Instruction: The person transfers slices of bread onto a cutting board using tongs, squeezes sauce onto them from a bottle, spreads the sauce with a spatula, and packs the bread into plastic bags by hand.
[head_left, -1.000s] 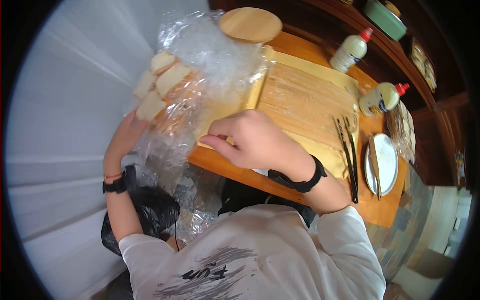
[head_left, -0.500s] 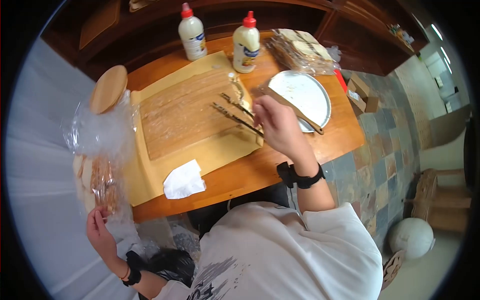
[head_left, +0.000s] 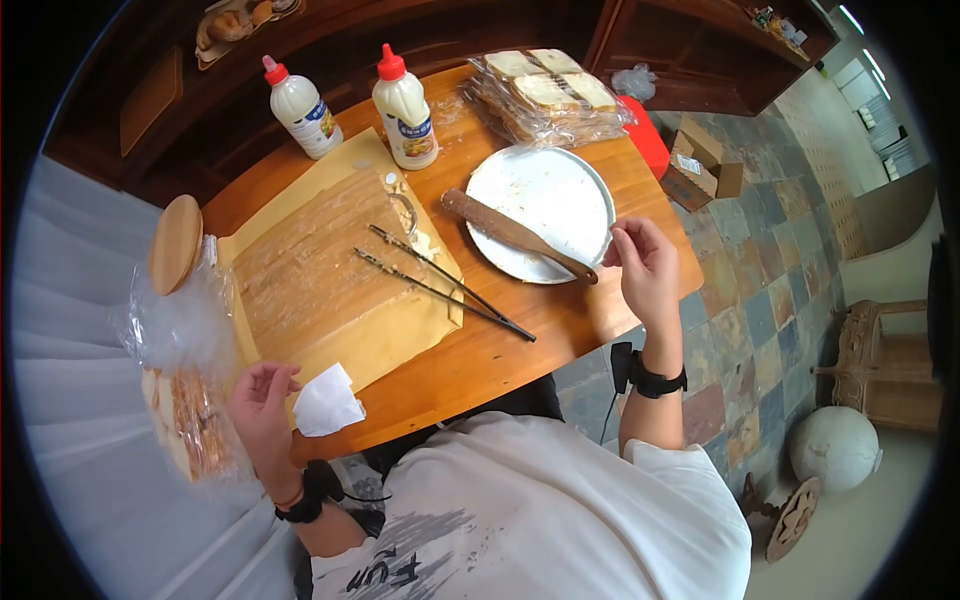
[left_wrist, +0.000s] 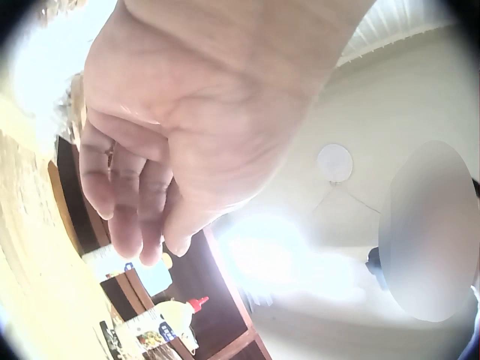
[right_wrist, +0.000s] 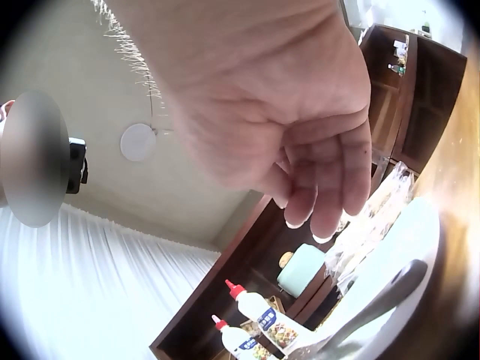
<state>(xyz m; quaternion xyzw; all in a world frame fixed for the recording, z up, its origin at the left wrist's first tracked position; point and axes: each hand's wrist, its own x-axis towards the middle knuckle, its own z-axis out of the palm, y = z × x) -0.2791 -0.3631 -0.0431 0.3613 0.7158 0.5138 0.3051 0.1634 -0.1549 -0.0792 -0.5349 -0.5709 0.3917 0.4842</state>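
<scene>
My left hand (head_left: 262,405) hovers by the table's near left corner, fingers loosely bent around nothing. It is beside a crumpled white paper (head_left: 328,402) and the plastic-wrapped bread slices (head_left: 190,425). At the right, my right hand (head_left: 648,265) has its fingertips close to the rim of a round white plate (head_left: 545,185); the right wrist view shows relaxed fingers and a bare palm. A wooden spatula (head_left: 520,232) lies across the plate's near side. Dark tongs (head_left: 445,285) rest with their tips over the floury wooden board (head_left: 320,265).
Two red-capped squeeze bottles (head_left: 305,115) stand behind the board. Bagged stacks of bread slices (head_left: 555,95) sit at the back right. A round wooden lid-like disc (head_left: 175,245) leans at the far left above clear plastic wrap (head_left: 170,320). An opened cardboard box (head_left: 700,165) is on the floor.
The view has swung right. My left hand has come away from the wrapped bread toward the white paper. My right hand has passed over the tongs to the plate's right side.
</scene>
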